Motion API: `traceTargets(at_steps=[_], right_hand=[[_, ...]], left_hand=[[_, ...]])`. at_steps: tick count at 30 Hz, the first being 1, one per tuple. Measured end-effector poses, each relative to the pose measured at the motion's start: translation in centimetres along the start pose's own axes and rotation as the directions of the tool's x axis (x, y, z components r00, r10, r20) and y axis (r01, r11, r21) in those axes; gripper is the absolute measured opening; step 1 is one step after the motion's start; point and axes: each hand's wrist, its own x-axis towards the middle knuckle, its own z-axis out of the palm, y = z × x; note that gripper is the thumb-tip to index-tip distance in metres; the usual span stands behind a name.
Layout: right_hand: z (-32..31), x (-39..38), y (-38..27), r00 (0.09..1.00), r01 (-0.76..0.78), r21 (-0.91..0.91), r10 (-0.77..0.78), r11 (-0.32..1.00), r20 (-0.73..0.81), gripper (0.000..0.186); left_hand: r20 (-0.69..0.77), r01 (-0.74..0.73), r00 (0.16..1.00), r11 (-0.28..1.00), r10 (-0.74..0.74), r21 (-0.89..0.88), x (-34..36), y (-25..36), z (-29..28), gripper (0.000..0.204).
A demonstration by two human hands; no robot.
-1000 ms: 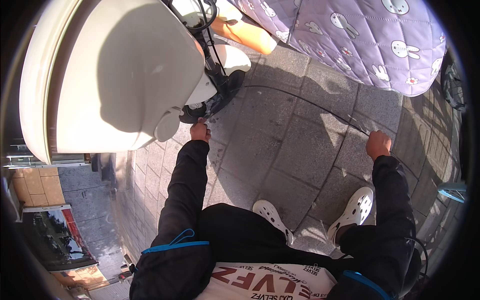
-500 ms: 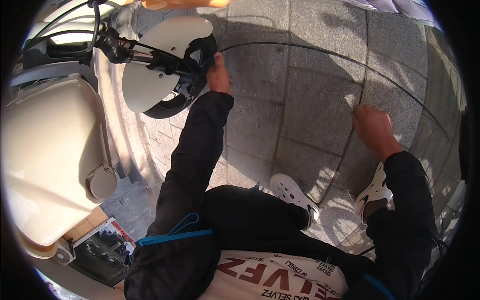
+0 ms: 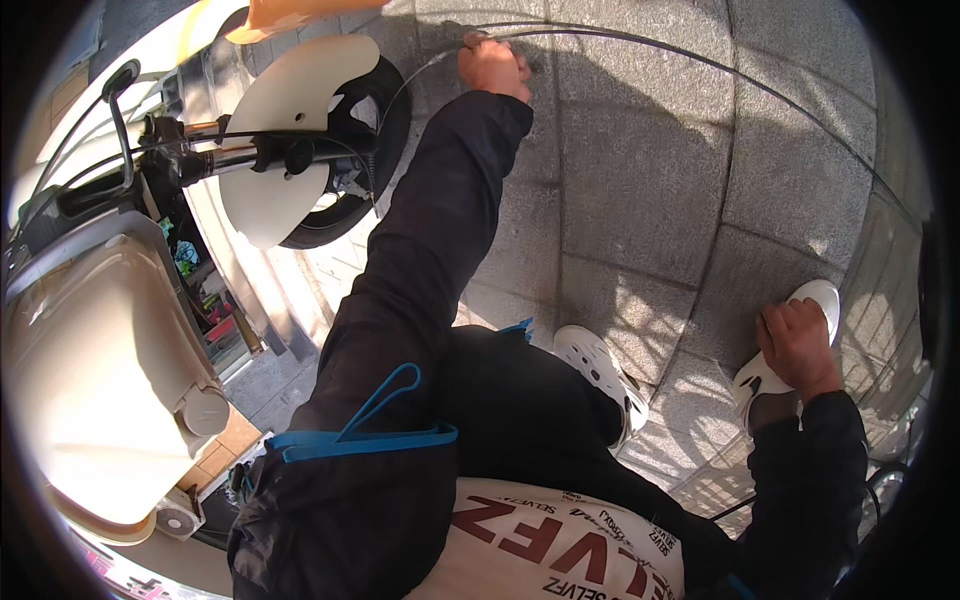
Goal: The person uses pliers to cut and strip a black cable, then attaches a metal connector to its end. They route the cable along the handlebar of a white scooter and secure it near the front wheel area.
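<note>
My left hand (image 3: 493,68) is reached out past the front wheel (image 3: 385,130) of a scooter, closed on a long thin black cable (image 3: 690,58). From the wheel hub the cable rises to my fingers, then arcs away to the right over the paving. My right hand (image 3: 800,345) hangs low at the right, in front of my white clog (image 3: 822,300). Its fingers are curled together, and what they hold, if anything, is hidden.
The scooter's cream front fender (image 3: 300,90), fork (image 3: 235,160) and cream body (image 3: 100,370) take up the left. An orange object (image 3: 300,12) lies beyond the fender. Grey stone paving (image 3: 640,180) spreads under my feet, with a second white clog (image 3: 598,370) near the middle.
My left hand has moved from beside the wheel to farther away and right, along the cable. My right hand has dropped lower and nearer. The whole view has shifted.
</note>
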Motion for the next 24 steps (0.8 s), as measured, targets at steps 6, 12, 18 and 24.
traceTargets(at_steps=[6, 12, 18, 24], right_hand=[[0.5, 0.6, 1.2, 1.000, -0.011, 0.024, 0.011, 1.000, -0.013, 0.013], [0.4, 1.6, 0.8, 0.999, -0.015, 0.002, 0.015, 1.000, 0.032, 0.014], [-0.4, 3.1, -1.8, 0.988, 0.076, 0.068, -0.084, 0.995, 0.130, 0.014], [-2.9, 10.8, -9.2, 0.981, 0.186, 0.180, -0.193, 0.966, 0.027, 0.015]], left_hand=[[0.028, 0.510, 0.852, 0.840, -0.523, 0.186, -13.1, -2.5, 0.0, 0.030], [0.300, 0.468, 0.733, 0.772, -0.611, 0.429, -17.3, -3.5, 1.3, 0.036], [0.283, 0.530, 0.556, 0.596, -0.782, 0.604, -18.2, -5.2, -0.5, 0.041], [0.518, -0.003, 0.363, 0.555, -0.774, 0.832, -25.7, -8.2, -2.1, 0.063]])
